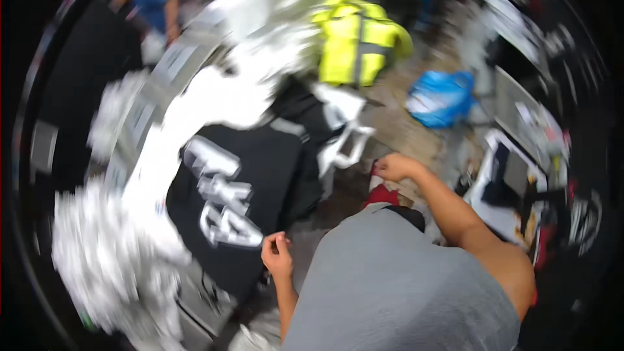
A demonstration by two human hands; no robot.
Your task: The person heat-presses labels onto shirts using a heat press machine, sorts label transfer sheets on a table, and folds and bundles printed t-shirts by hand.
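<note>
My left hand (278, 257) is beside the lower right edge of a black garment (260, 156) with large white lettering. Its fingers are curled in, and nothing shows in them. The garment lies spread over white cloth (195, 101) on the worktable. Out in front of my body, my right hand (395, 167) is closed with bent fingers. A small red and white patch (375, 172) shows right beside its fingertips; whether the hand holds anything is hidden. Motion blurs the whole picture.
A bright yellow garment with grey bands (356, 42) sits at the far end. On the floor lies a blue plastic bag (442, 99). White cloth is heaped at left (110, 260). Another person in a blue top (153, 6) is at far left. Bins with cloth line the right (513, 188).
</note>
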